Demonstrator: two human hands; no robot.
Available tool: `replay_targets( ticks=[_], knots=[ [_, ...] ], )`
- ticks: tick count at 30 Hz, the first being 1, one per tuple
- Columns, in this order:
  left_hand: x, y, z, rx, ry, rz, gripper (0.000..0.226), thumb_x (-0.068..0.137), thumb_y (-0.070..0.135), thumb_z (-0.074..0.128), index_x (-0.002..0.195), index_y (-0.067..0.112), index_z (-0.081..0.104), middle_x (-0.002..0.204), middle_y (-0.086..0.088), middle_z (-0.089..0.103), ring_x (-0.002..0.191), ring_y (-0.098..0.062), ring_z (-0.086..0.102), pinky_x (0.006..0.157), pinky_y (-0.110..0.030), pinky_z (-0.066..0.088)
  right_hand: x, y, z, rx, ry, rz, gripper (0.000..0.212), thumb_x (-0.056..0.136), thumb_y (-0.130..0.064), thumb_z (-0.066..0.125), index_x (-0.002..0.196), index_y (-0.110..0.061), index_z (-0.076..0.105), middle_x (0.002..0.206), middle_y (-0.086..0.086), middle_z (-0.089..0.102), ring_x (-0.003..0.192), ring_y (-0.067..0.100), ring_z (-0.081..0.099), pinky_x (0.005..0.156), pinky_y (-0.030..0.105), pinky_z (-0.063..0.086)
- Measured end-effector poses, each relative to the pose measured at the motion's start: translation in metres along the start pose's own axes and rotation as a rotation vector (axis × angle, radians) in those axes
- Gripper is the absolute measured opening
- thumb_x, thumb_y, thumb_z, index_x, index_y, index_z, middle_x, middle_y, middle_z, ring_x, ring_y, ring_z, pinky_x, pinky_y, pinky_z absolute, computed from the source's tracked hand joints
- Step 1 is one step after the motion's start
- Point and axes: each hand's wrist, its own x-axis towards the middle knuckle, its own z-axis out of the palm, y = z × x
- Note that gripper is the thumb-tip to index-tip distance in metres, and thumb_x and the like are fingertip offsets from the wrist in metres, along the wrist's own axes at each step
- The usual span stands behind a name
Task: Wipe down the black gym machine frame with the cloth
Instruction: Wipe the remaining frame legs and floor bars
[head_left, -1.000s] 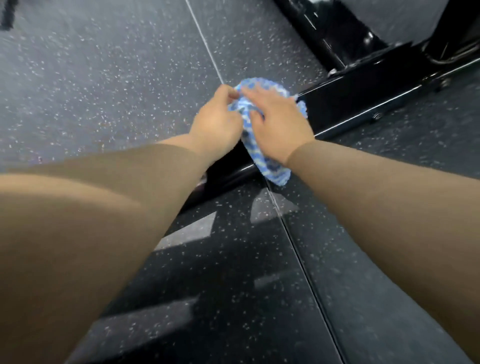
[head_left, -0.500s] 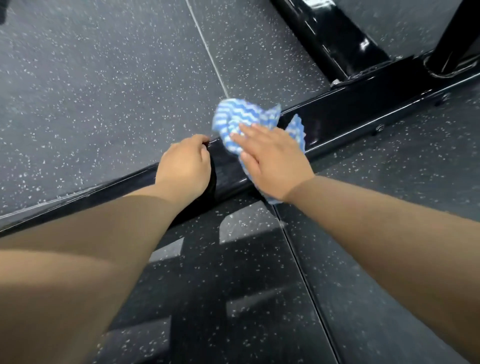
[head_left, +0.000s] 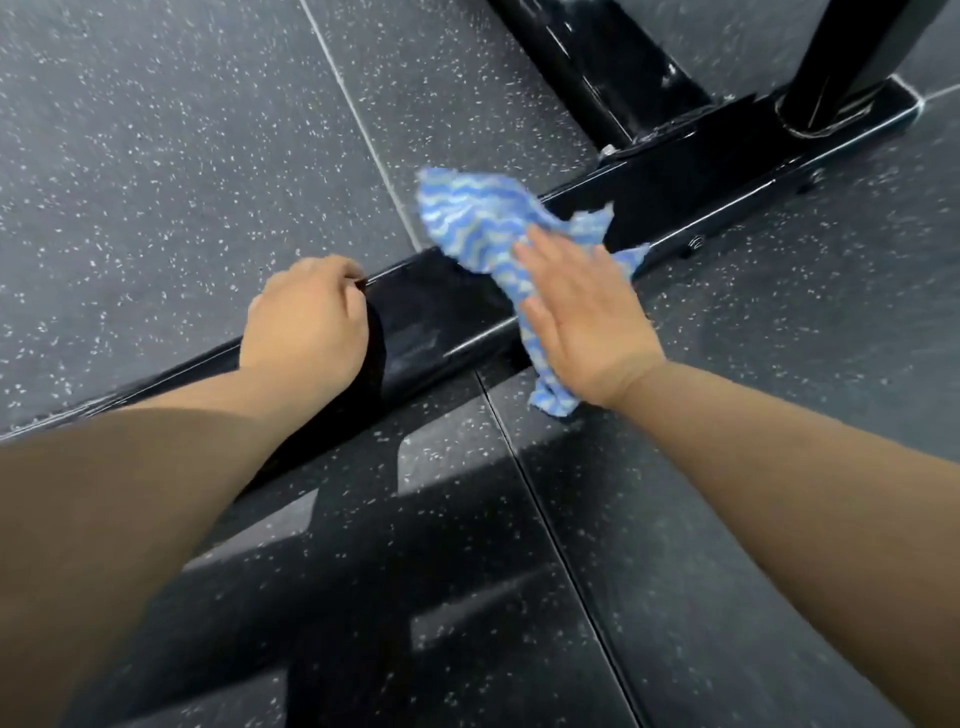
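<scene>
A glossy black frame bar (head_left: 431, 306) of the gym machine lies low on the floor and runs from lower left to upper right. A blue and white wavy-striped cloth (head_left: 467, 218) is draped over it. My right hand (head_left: 582, 317) lies flat on the cloth, fingers stretched out, pressing it onto the bar. My left hand (head_left: 306, 322) is curled over the bar's far edge, to the left of the cloth, gripping the frame. Part of the cloth hangs down the bar's near side under my right wrist.
A second black bar (head_left: 587, 67) joins the frame from the top, and an upright post (head_left: 852, 52) rises from the frame's right end. Dark speckled rubber floor tiles (head_left: 156, 156) surround the frame, with seams crossing under it.
My left hand let go of the cloth and slid left along the bar to grip it. My right hand pushed the cloth to the right along the frame and flattened on it.
</scene>
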Motion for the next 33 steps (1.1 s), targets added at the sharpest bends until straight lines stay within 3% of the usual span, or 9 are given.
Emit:
replay_targets(
  ticks=[4, 8, 14, 16, 18, 22, 26, 30, 33],
  knots=[
    [0.028, 0.049, 0.024, -0.051, -0.068, 0.101, 0.034, 0.099, 0.019, 0.032, 0.115, 0.008, 0.060, 0.115, -0.017, 0.058, 0.109, -0.037, 0.051, 0.087, -0.040, 0.040, 0.034, 0.004, -0.001, 0.124, 0.177, 0.663, 0.054, 0.103, -0.029, 0.025, 0.152, -0.009, 0.016, 0.161, 0.010, 0.005, 0.149, 0.022, 0.000, 0.120, 0.042, 0.001],
    [0.042, 0.071, 0.046, 0.095, -0.028, 0.035, 0.033, 0.098, 0.026, 0.031, 0.119, 0.013, 0.053, 0.121, -0.016, 0.054, 0.111, -0.039, 0.048, 0.090, -0.046, 0.038, 0.039, -0.053, 0.010, 0.729, 0.540, 0.992, 0.061, 0.101, -0.010, 0.034, 0.151, 0.001, 0.000, 0.159, 0.018, -0.011, 0.146, 0.032, -0.007, 0.115, 0.031, -0.003],
    [0.042, 0.074, 0.047, 0.060, -0.035, 0.007, 0.032, 0.096, 0.025, 0.033, 0.118, 0.017, 0.055, 0.123, -0.011, 0.054, 0.113, -0.036, 0.047, 0.092, -0.045, 0.036, 0.057, -0.026, 0.008, 1.249, 0.727, 1.536, 0.036, 0.104, -0.021, 0.034, 0.133, -0.001, 0.036, 0.136, 0.019, 0.047, 0.122, 0.032, 0.048, 0.093, 0.024, 0.040],
    [0.044, 0.075, 0.048, 0.054, -0.031, 0.011, 0.032, 0.096, 0.026, 0.032, 0.117, 0.018, 0.054, 0.122, -0.009, 0.055, 0.112, -0.035, 0.047, 0.092, -0.045, 0.036, 0.066, 0.016, 0.005, 1.445, 0.790, 1.465, 0.039, 0.101, 0.001, 0.026, 0.134, 0.022, 0.021, 0.137, 0.038, 0.035, 0.120, 0.047, 0.041, 0.080, 0.025, 0.041],
    [0.044, 0.072, 0.047, 0.059, -0.037, 0.000, 0.031, 0.096, 0.026, 0.032, 0.116, 0.018, 0.054, 0.120, -0.009, 0.055, 0.110, -0.035, 0.048, 0.091, -0.046, 0.037, 0.058, 0.000, -0.001, 1.431, 0.734, 1.332, 0.039, 0.096, 0.014, 0.022, 0.127, 0.034, 0.010, 0.134, 0.047, 0.028, 0.117, 0.056, 0.036, 0.090, 0.046, 0.033],
    [0.043, 0.075, 0.046, 0.024, -0.065, -0.024, 0.032, 0.095, 0.022, 0.034, 0.118, 0.016, 0.056, 0.122, -0.012, 0.055, 0.112, -0.036, 0.048, 0.091, -0.045, 0.037, 0.038, -0.066, 0.000, 1.214, 0.709, 1.351, 0.036, 0.103, -0.023, 0.032, 0.138, -0.014, 0.032, 0.142, 0.005, 0.042, 0.123, 0.021, 0.046, 0.102, 0.032, 0.035],
    [0.042, 0.076, 0.040, -0.016, -0.051, -0.006, 0.035, 0.096, 0.022, 0.032, 0.122, 0.022, 0.056, 0.127, -0.007, 0.055, 0.115, -0.032, 0.048, 0.097, -0.042, 0.035, 0.063, 0.022, -0.017, 1.375, 0.863, 1.371, 0.041, 0.103, -0.005, 0.028, 0.140, 0.011, 0.028, 0.139, 0.026, 0.042, 0.117, 0.024, 0.042, 0.086, 0.009, 0.028],
    [0.041, 0.074, 0.043, -0.006, -0.074, -0.045, 0.035, 0.096, 0.022, 0.032, 0.121, 0.023, 0.055, 0.126, -0.006, 0.055, 0.114, -0.032, 0.048, 0.096, -0.043, 0.036, 0.061, 0.024, -0.010, 1.092, 0.754, 1.419, 0.054, 0.103, -0.019, 0.032, 0.153, -0.009, 0.014, 0.159, 0.013, 0.011, 0.143, 0.024, 0.016, 0.112, 0.029, 0.011],
    [0.038, 0.079, 0.041, -0.008, -0.089, -0.048, 0.033, 0.096, 0.021, 0.033, 0.120, 0.022, 0.056, 0.125, -0.006, 0.056, 0.113, -0.032, 0.048, 0.094, -0.042, 0.035, 0.036, -0.039, -0.013, 0.802, 0.601, 1.171, 0.053, 0.103, -0.021, 0.033, 0.153, -0.021, 0.015, 0.160, 0.008, -0.006, 0.146, 0.018, 0.008, 0.115, 0.025, 0.013]
  ],
)
